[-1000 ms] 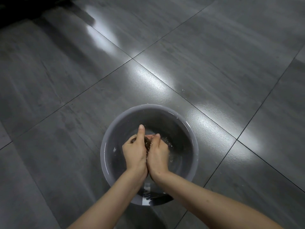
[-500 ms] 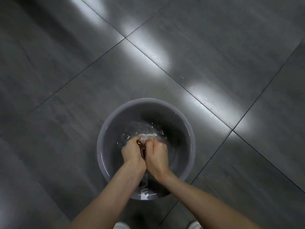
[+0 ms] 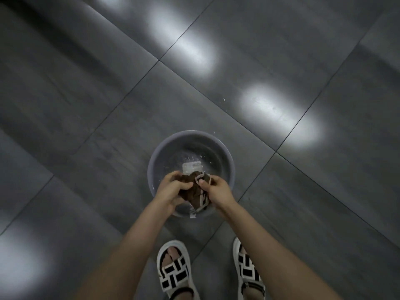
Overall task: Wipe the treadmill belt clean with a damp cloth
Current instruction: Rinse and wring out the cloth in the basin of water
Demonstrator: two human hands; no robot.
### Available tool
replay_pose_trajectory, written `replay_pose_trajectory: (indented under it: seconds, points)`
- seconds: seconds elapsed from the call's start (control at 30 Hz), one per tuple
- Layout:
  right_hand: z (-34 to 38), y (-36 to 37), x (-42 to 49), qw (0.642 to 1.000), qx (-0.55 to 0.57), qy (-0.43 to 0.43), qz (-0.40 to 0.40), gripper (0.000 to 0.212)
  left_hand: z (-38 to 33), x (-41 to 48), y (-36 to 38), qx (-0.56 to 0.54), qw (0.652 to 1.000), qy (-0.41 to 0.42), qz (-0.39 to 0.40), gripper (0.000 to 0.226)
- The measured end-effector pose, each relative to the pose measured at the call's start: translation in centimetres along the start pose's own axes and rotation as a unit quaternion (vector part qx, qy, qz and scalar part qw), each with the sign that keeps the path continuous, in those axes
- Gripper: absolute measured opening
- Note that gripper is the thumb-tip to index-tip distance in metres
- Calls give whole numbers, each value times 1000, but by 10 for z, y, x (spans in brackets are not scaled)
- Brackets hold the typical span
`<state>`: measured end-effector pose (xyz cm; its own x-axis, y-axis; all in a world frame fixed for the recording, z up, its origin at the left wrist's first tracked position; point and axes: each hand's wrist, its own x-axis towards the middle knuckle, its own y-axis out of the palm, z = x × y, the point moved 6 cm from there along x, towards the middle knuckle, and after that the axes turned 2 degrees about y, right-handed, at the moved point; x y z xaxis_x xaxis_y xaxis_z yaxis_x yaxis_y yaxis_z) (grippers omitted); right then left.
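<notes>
**Wringing stage, head view.** Over the near half of the basin (image 3: 232,165) we saw the left hand (image 3: 173,188) curled round one end of the brown, pale-trimmed cloth (image 3: 191,192). The right hand (image 3: 219,191) pinched the other end between thumb and curled fingers. Both hands were thus closed on the cloth, which hung bunched between them above the basin, its lower end showing against the near rim. We judged the step to be wringing. Done well, it called for counter-twisting the two ends over the basin's water (image 3: 194,156) until dripping stopped, with the trailing end held inside the rim so that runoff fell back in. The cloth should end damp, not sodden. The treadmill belt lay outside the view, so we could not place it relative to the basin. To the left of the basin, beyond it and to its right, we saw only glossy grey floor (image 3: 86,105) with grout lines and light reflections, which gave open room. Pale specks on the tile just beyond the basin were possibly droplets, a slip risk. On the near side, two sandals (image 3: 173,271) stood close to the basin, the one edge to mind when stepping away.
</notes>
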<state>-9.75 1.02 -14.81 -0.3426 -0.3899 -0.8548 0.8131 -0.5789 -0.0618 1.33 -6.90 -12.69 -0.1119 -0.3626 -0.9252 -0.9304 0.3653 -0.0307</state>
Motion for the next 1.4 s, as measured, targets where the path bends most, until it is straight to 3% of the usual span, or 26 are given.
replay_pose_trajectory:
  seconds: [0.03,0.17,0.33,0.5,0.67,1.07,1.23,1.4]
  points:
    - [9,-3,-11,999,-35,-25,-18,14,-7,-12,-1,-5,1000,7,-8,48]
    - [42,-18,-63,998,-8,-48,-51,19,-36,-61,-3,32,997,62,-38,35]
    - [81,-53,-144,988,120,-81,-54,18,-70,-133,12,75,991,107,-26,25]
    - [103,-117,-227,959,238,-98,-120,26,-103,-219,80,211,959,182,43,27]
    - [104,-212,-318,914,324,-121,-214,24,-100,-303,188,287,923,202,157,29]
    - [1,-498,-538,752,474,-156,-431,23,33,-545,470,415,791,227,390,24]
    - [-58,-619,-614,711,471,-169,-494,23,118,-629,587,448,730,269,441,12]
    - [-119,-740,-645,700,446,-149,-538,24,205,-667,699,462,709,257,466,9]
